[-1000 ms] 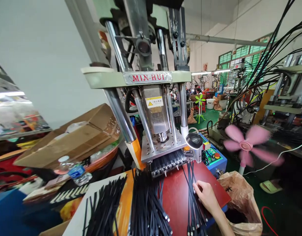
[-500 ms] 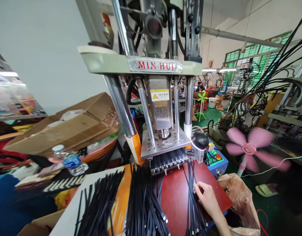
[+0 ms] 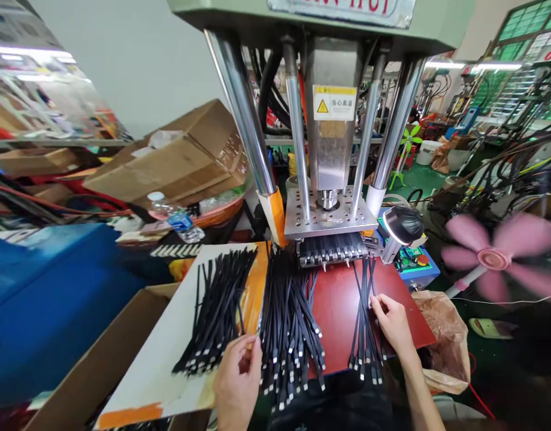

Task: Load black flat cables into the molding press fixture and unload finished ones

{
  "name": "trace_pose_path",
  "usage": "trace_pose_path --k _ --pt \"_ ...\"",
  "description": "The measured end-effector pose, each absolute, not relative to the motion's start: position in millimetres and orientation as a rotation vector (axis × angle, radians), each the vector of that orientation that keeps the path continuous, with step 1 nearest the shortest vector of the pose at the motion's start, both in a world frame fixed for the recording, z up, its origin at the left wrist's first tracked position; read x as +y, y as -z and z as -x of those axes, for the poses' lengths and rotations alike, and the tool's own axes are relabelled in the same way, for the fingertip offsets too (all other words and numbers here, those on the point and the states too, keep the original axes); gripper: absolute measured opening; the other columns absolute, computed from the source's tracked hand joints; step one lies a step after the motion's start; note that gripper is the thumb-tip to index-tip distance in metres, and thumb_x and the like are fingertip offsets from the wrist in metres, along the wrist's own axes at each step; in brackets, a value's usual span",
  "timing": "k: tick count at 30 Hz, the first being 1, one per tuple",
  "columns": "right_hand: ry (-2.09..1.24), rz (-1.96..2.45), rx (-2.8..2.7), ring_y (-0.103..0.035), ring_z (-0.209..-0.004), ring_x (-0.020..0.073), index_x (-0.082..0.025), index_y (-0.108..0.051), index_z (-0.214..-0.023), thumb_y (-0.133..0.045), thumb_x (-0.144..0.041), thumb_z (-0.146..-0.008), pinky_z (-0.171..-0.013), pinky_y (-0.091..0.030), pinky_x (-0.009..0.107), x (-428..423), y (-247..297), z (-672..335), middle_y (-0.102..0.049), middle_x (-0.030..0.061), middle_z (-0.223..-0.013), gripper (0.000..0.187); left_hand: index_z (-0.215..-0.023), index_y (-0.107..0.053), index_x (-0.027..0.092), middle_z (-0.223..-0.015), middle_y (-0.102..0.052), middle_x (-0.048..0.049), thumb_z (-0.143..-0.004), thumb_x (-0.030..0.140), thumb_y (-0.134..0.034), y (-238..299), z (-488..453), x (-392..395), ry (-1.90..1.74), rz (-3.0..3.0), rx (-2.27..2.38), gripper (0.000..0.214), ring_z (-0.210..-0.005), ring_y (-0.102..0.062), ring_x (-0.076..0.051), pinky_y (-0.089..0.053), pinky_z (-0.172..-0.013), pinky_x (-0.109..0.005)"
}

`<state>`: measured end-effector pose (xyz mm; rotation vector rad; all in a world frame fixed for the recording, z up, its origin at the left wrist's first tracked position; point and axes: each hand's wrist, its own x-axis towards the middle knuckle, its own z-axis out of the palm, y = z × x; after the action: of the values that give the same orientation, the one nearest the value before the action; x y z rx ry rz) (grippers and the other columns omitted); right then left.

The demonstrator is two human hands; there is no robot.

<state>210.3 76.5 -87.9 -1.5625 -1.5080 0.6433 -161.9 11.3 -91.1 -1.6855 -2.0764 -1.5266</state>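
At the bottom centre, my left hand (image 3: 237, 374) has its thumb and fingers pinched at the lower end of a black flat cable (image 3: 241, 320), between two piles. One pile of black cables (image 3: 219, 311) with metal plug ends lies to its left, and another pile (image 3: 291, 323) to its right. On the red board, my right hand (image 3: 392, 323) is closed, thumb and forefinger pinched at the edge of a smaller bunch of black cables (image 3: 362, 323); its fingertips partly hide what they grip. Beyond the hands, a row of cable ends sits in the metal mould (image 3: 333, 250) under the press plate.
The moulding press (image 3: 333, 114) stands ahead with bright steel columns and a heat warning label. A lamp (image 3: 401, 226), a blue control box (image 3: 417, 269) and a spinning pink fan (image 3: 491, 258) are to the right. Cardboard boxes (image 3: 167, 164) and a water bottle (image 3: 181, 222) lie left.
The view has tilted down and turned left, so my left hand now shows at the bottom. My right hand keeps its pinch beside the smaller cable bunch.
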Motion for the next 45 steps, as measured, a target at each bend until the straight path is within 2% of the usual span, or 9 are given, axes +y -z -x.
trace_pose_path --k 11,21,25,28,30,32,37,41,45 --pt "-0.697 1.606 -1.478 -0.058 -0.062 0.0175 -0.020 -0.068 -0.074 -0.056 -0.064 -0.103 -0.063 -0.043 0.028 72 82 -214 -0.065 0.0011 -0.066 0.054 -0.100 -0.069 0.017 -0.091 -0.073 -0.0046 -0.097 0.030 -0.065 77 150 5 1.569 1.837 -2.052 0.015 -0.058 -0.065 -0.010 -0.057 -0.055 -0.022" --pt "-0.697 1.668 -1.489 -0.062 -0.066 0.0197 -0.019 -0.071 -0.078 -0.057 -0.064 -0.101 -0.066 -0.045 0.029 69 80 -220 -0.070 0.0034 -0.070 0.053 -0.099 -0.070 0.016 -0.088 -0.069 -0.0031 -0.097 0.025 -0.064 70 143 1 1.584 1.881 -2.118 0.011 -0.056 -0.063 -0.010 -0.055 -0.051 -0.025" --pt "-0.696 1.711 -1.487 -0.063 -0.065 0.0198 -0.019 -0.073 -0.080 -0.059 -0.066 -0.099 -0.066 -0.046 0.029 69 78 -223 -0.070 0.0030 -0.070 0.052 -0.113 -0.070 0.013 -0.111 -0.075 -0.0143 -0.102 0.039 -0.064 65 139 -2 1.591 1.876 -2.144 0.029 -0.070 -0.074 -0.015 -0.062 -0.058 -0.031" --pt "-0.699 1.757 -1.454 -0.063 -0.061 0.0194 -0.019 -0.074 -0.082 -0.062 -0.068 -0.097 -0.064 -0.047 0.029 69 76 -224 -0.069 0.0022 -0.069 0.053 -0.140 -0.061 0.008 -0.130 -0.073 -0.0245 -0.104 0.051 -0.061 60 138 -3 1.492 1.979 -2.065 0.056 -0.109 -0.081 -0.032 -0.071 -0.083 -0.046" --pt "-0.710 1.774 -1.439 -0.063 -0.062 0.0195 -0.019 -0.075 -0.084 -0.062 -0.069 -0.096 -0.063 -0.047 0.029 68 75 -224 -0.070 0.0022 -0.070 0.052 -0.153 -0.050 0.006 -0.147 -0.064 -0.0322 -0.103 0.061 -0.059 57 139 -3 1.380 2.042 -1.998 0.075 -0.138 -0.067 -0.043 -0.066 -0.102 -0.061" --pt "-0.716 1.786 -1.433 -0.064 -0.063 0.0196 -0.020 -0.076 -0.086 -0.062 -0.069 -0.096 -0.064 -0.048 0.029 68 75 -224 -0.071 0.0025 -0.071 0.052 -0.158 -0.045 0.005 -0.159 -0.051 -0.0360 -0.101 0.068 -0.057 56 140 -4 1.303 2.083 -1.971 0.086 -0.151 -0.051 -0.048 -0.059 -0.111 -0.070" --pt "-0.697 1.830 -1.424 -0.065 -0.064 0.0193 -0.020 -0.077 -0.088 -0.062 -0.069 -0.096 -0.065 -0.049 0.029 67 75 -224 -0.073 0.0030 -0.074 0.052 -0.165 -0.037 0.007 -0.166 -0.044 -0.0335 -0.102 0.073 -0.048 57 142 -8 1.212 2.220 -2.004 0.092 -0.160 -0.033 -0.048 -0.050 -0.119 -0.075" --pt "-0.707 1.854 -1.400 -0.063 -0.061 0.0188 -0.019 -0.078 -0.090 -0.063 -0.070 -0.095 -0.063 -0.049 0.029 67 74 -224 -0.073 0.0035 -0.075 0.054 -0.173 -0.014 0.007 -0.169 -0.040 -0.0331 -0.105 0.070 -0.043 59 143 -10 1.156 2.295 -2.000 0.097 -0.163 -0.026 -0.047 -0.047 -0.122 -0.076" --pt "-0.685 1.866 -1.399 -0.062 -0.061 0.0192 -0.018 -0.079 -0.089 -0.064 -0.071 -0.094 -0.061 -0.048 0.030 67 71 -226 -0.071 0.0032 -0.072 0.055 -0.175 -0.007 0.014 -0.176 -0.030 -0.0265 -0.102 0.068 -0.053 61 144 -9 1.128 2.376 -1.998 0.102 -0.164 -0.023 -0.049 -0.044 -0.123 -0.081"
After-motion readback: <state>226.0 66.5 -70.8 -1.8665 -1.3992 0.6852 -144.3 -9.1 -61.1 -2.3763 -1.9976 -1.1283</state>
